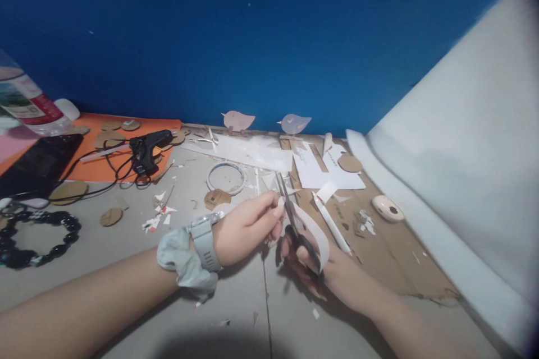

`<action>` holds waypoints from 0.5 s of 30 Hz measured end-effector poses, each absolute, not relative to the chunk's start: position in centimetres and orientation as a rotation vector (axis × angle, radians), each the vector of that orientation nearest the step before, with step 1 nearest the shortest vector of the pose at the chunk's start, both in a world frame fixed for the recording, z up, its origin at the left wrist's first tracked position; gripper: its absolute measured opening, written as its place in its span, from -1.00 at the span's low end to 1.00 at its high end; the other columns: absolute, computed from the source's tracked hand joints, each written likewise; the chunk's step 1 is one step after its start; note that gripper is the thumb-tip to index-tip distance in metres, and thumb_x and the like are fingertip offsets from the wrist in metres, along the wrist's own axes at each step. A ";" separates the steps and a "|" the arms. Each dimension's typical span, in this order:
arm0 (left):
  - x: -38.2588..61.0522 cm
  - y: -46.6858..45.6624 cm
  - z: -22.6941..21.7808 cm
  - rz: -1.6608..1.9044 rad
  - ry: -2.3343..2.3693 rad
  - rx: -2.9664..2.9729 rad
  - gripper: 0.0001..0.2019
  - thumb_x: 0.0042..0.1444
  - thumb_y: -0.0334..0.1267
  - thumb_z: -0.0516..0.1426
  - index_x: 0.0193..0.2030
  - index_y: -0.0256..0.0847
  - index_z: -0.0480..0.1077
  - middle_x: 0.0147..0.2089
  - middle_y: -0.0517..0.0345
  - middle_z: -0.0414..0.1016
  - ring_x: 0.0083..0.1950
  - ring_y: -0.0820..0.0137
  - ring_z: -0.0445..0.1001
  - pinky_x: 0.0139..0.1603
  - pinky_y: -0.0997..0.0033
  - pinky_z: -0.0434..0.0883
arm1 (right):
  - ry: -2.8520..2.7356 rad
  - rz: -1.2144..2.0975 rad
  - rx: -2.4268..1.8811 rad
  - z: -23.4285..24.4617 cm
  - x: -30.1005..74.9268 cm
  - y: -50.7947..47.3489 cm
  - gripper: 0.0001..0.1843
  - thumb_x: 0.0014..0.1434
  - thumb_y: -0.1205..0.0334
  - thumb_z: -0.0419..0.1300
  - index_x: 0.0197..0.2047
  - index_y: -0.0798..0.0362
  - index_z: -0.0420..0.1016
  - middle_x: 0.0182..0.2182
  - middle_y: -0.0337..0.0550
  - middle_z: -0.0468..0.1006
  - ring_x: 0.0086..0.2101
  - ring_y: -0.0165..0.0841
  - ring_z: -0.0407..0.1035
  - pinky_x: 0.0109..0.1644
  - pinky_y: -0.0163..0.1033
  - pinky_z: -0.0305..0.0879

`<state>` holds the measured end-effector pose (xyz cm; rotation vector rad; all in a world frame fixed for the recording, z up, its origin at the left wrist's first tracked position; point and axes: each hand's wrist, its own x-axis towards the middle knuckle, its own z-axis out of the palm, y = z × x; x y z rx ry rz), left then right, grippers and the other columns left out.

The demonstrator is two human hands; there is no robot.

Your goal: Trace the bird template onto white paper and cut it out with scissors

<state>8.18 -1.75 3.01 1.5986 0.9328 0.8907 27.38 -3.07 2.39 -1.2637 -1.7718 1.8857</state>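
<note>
My right hand [332,272] grips the black handles of a pair of scissors [290,216], blades pointing away from me. A curved strip of white paper [314,230] runs along the blades and over that hand. My left hand [248,224], with a grey watch and a pale scrunchie on the wrist, pinches the near end of the paper strip right beside the blades. Both hands hover just above the grey table [236,314] in the middle of the view.
A black glue gun [147,148] with its cord lies on an orange sheet [101,168] at left, by a water bottle [25,104] and a black bead bracelet [37,235]. A tape ring [226,178], cardboard discs, white sheets [328,171], two paper birds [265,122] and white foam [463,168] are around.
</note>
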 end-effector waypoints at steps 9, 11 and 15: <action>8.2 -1.8 3.0 0.893 0.956 1.680 -0.64 0.31 -0.17 -0.22 -0.47 -0.20 0.15 -0.50 0.27 0.24 -0.45 0.52 0.24 -0.26 0.43 0.25 | -1.793 1.853 -1.232 2.7 27.2 -3.0 -0.64 0.25 -0.08 -0.07 -0.24 0.06 0.26 -0.61 -0.39 0.10 -0.64 -0.54 -0.01 -0.60 -0.41 -0.03; 8.1 -1.7 3.1 0.883 0.963 1.708 -0.64 0.31 -0.18 -0.23 -0.47 -0.20 0.15 -0.51 0.27 0.24 -0.45 0.52 0.24 -0.25 0.43 0.25 | -1.798 1.868 -1.245 2.6 27.3 -3.0 -0.63 0.26 -0.08 -0.07 -0.23 0.07 0.27 -0.61 -0.39 0.11 -0.65 -0.54 -0.02 -0.60 -0.40 -0.05; 7.9 -1.4 3.4 0.850 0.956 1.740 -0.65 0.31 -0.17 -0.21 -0.47 -0.20 0.16 -0.51 0.28 0.25 -0.46 0.52 0.25 -0.27 0.44 0.25 | -1.807 1.879 -1.277 2.4 27.5 -2.9 -0.60 0.25 -0.11 -0.08 -0.29 0.08 0.27 -0.62 -0.38 0.13 -0.66 -0.54 -0.01 -0.61 -0.40 -0.06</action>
